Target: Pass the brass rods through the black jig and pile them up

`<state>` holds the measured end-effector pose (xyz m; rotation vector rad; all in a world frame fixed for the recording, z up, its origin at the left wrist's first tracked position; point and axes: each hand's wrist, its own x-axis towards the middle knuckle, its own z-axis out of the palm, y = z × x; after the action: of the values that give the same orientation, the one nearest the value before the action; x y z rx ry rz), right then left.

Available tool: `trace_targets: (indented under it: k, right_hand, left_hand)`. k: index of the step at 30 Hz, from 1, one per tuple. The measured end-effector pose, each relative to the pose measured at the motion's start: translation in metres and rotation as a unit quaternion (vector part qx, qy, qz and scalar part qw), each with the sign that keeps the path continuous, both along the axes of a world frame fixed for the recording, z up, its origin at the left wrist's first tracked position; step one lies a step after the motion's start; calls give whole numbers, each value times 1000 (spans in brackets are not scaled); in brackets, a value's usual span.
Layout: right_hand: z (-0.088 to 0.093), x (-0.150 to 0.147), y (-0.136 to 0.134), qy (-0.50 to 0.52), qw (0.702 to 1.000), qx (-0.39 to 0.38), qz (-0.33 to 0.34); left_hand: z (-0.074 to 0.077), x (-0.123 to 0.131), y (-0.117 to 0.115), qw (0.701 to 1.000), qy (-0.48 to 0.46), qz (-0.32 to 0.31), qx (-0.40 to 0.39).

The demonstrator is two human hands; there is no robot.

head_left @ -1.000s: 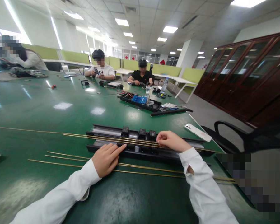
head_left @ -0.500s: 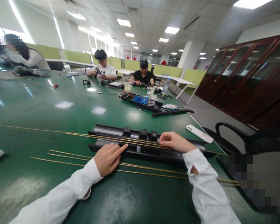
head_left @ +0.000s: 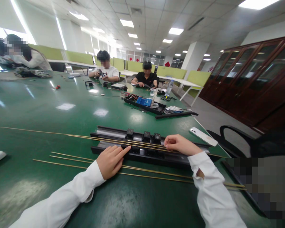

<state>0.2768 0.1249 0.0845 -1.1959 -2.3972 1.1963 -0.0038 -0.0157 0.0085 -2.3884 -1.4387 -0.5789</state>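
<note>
Two black channel rails (head_left: 114,132) lie side by side on the green table, with several small black blocks (head_left: 146,136) set across them. Thin brass-coloured rods (head_left: 97,138) rest along the top of the rails. My right hand (head_left: 181,145) pinches the rods near its fingertips; exactly how many it grips is hidden. My left hand (head_left: 111,162) lies palm down at the near rail, its index finger stretched out to touch the rail edge just below the rods. Three more rods (head_left: 154,171) lie on the table in front, passing under my left hand and right sleeve.
A white phone (head_left: 203,136) lies by the table's right edge, near a black chair (head_left: 235,131). Farther back are a black tray (head_left: 130,100) with blue parts, a black strip (head_left: 175,115) and a bottle (head_left: 169,88). Several people sit around the table.
My right hand has shifted very slightly to the right, and a short rod's left end with it. My left hand keeps its place at the rail.
</note>
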Motion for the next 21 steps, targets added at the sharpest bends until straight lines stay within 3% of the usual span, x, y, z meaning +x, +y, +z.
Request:
trace_targets:
  k: [21]
  right_hand:
    - [3, 8, 3, -8, 1000, -22, 8]
  left_hand:
    - [1, 0, -1, 1000, 5, 2, -1]
